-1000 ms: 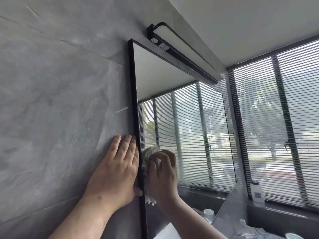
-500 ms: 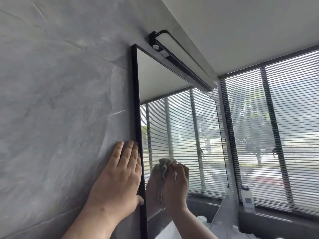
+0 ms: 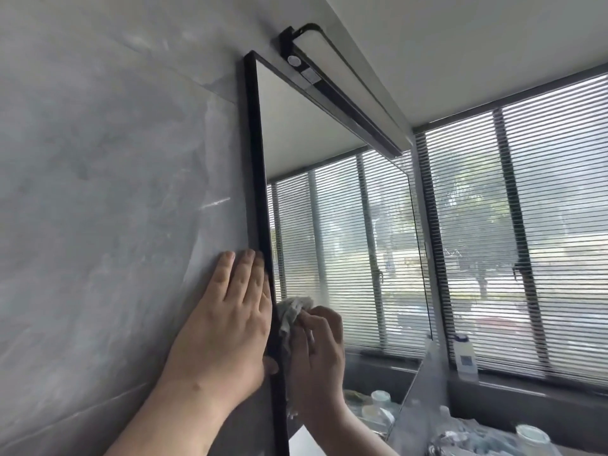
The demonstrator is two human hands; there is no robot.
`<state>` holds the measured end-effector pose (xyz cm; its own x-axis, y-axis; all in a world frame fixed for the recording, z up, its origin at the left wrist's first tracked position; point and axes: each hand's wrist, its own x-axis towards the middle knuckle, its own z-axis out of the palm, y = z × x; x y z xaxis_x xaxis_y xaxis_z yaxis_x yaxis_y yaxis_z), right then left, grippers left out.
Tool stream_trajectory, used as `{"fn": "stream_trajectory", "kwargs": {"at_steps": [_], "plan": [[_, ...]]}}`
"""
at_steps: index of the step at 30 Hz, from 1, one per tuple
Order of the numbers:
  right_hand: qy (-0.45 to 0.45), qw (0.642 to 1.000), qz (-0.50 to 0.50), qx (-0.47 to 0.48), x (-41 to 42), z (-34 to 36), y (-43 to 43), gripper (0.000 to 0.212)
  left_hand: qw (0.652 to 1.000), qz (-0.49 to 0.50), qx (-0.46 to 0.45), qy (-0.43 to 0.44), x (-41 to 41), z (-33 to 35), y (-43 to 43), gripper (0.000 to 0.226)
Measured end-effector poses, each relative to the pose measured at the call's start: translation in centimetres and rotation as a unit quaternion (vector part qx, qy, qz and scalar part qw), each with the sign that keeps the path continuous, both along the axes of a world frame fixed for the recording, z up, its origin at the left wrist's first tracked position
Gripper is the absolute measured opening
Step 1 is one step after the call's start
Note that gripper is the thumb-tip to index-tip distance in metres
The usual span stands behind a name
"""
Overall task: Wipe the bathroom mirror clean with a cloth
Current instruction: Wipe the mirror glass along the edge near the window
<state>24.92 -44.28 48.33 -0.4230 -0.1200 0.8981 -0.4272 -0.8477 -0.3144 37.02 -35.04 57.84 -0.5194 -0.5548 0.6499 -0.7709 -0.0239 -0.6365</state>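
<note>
left hand (image 3: 230, 324): lying flat, fingers straight, on wall (image 3: 98, 192) (thumb on frame)
right hand (image 3: 317, 350): clutching cloth (image 3: 291, 311), pressing mirror (image 3: 329, 225)

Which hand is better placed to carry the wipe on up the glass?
Right. The right hand grips the cloth against the mirror, low by its left edge. The left hand lies flat on the wall beside the frame, holding nothing.
</note>
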Motion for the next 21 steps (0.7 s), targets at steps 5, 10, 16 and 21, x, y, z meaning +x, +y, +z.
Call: {"fn": "stream_trajectory", "kwargs": {"at_steps": [5,10,16,21], "plan": [[-0.027,0.999,-0.007,0.032,-1.4,0.0,-1.3,0.011,1.000,0.007,0.014,-0.003,0.1,0.0,-0.1,0.114],[-0.082,0.991,0.005,0.106,-4.9,0.3,-3.6,0.026,1.000,-0.010,-0.008,0.008,0.1,-0.2,-0.2,0.121],[-0.127,0.981,-0.014,0.144,-7.6,0.8,-5.6,0.021,1.000,-0.013,0.021,0.019,0.4,0.3,-0.5,0.136],[-0.089,0.991,-0.010,0.102,-5.7,1.7,-4.2,0.016,0.999,-0.029,0.012,0.037,0.7,-0.2,-1.3,0.124]]}}
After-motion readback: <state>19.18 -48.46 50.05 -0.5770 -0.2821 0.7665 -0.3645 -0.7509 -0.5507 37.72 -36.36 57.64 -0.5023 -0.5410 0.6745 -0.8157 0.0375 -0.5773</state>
